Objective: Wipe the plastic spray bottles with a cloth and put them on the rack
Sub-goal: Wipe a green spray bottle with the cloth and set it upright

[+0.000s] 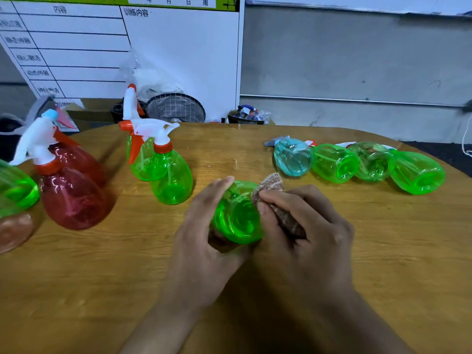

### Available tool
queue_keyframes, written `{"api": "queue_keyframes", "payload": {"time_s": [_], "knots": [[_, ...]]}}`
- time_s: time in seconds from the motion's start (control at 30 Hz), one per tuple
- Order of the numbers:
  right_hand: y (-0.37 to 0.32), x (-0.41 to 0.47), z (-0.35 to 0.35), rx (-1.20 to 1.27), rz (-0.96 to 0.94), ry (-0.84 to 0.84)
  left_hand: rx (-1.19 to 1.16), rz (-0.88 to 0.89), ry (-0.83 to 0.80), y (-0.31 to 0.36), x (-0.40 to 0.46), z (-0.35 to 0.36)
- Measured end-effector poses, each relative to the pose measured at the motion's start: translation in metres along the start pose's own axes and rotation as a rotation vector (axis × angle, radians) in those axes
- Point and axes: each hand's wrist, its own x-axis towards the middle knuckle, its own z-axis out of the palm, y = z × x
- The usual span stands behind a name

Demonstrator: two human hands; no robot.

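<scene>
1. Your left hand (204, 233) grips a green spray bottle (236, 215), held on its side just above the middle of the desk (332, 290), base toward you.
2. Your right hand (306, 226) pinches a brownish cloth (270, 185) bunched against the bottle's right side, so I judge wiping is under way.
3. To the far right, four bottles lie on their sides in a touching row: a blue bottle (292, 157), then three green ones (378, 162).
4. To the left, red bottles (71, 192) and two upright green bottles (163, 172) stand; whether they are wiped I cannot tell.
5. No rack shows, so placing remains.
</scene>
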Motion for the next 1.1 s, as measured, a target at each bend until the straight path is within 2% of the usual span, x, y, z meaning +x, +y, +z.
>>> {"api": "queue_keyframes", "payload": {"time_s": [0.33,0.57,0.73,1.0,1.1], "knots": [[-0.019,0.002,0.011,0.015,-0.059,-0.066,0.1,0.079,0.035,-0.001,0.0,0.003],[-0.026,-0.012,0.017,0.025,-0.183,-0.158,0.025,0.051,0.106,-0.002,0.002,-0.004],[-0.013,-0.017,0.005,0.037,-0.174,-0.21,-0.032,-0.027,0.145,-0.002,0.004,-0.008],[0.013,-0.005,-0.007,-0.043,-0.081,-0.075,-0.125,-0.085,0.105,-0.005,0.005,-0.008],[0.016,0.001,-0.008,-0.044,-0.052,-0.013,-0.094,-0.051,0.086,0.001,0.003,-0.006]]}}
